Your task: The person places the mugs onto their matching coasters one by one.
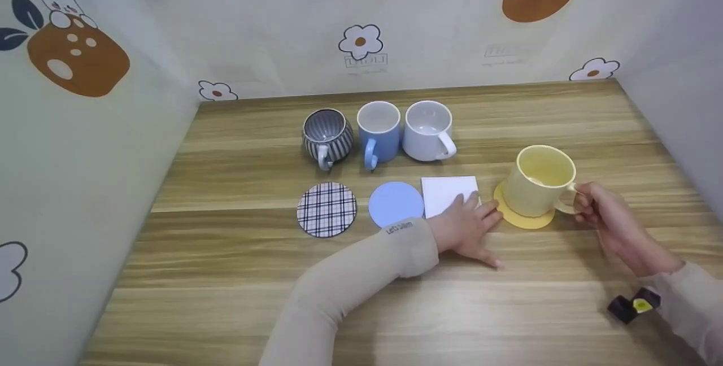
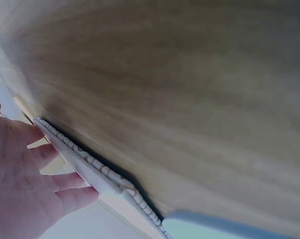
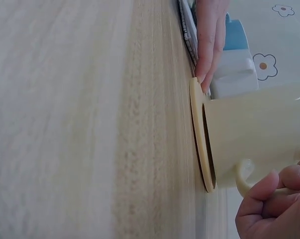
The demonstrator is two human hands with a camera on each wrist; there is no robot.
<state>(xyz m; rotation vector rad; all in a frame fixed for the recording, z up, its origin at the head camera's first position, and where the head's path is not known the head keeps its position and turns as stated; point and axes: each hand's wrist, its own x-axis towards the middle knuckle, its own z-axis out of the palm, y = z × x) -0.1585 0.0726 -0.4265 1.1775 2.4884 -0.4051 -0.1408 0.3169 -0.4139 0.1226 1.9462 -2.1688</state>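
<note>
My right hand (image 1: 618,227) grips the handle of a pale yellow mug (image 1: 534,191) at the right of the table. Beneath the mug lies a round yellow coaster (image 1: 525,221); in the right wrist view a thin dark gap shows between the mug's base (image 3: 214,144) and the coaster (image 3: 198,129). My left hand (image 1: 469,227) is spread palm down, its fingertips at the coaster's left edge. Those fingers also overlap a white square coaster (image 1: 443,188), whose patterned edge faces the left wrist camera (image 2: 100,167).
Behind the coasters stand a striped grey mug (image 1: 327,137), a blue mug (image 1: 379,134) and a white mug (image 1: 427,131). A plaid round coaster (image 1: 326,209) and a light blue round coaster (image 1: 395,203) lie left of the white one. Patterned walls (image 1: 282,33) enclose the wooden table.
</note>
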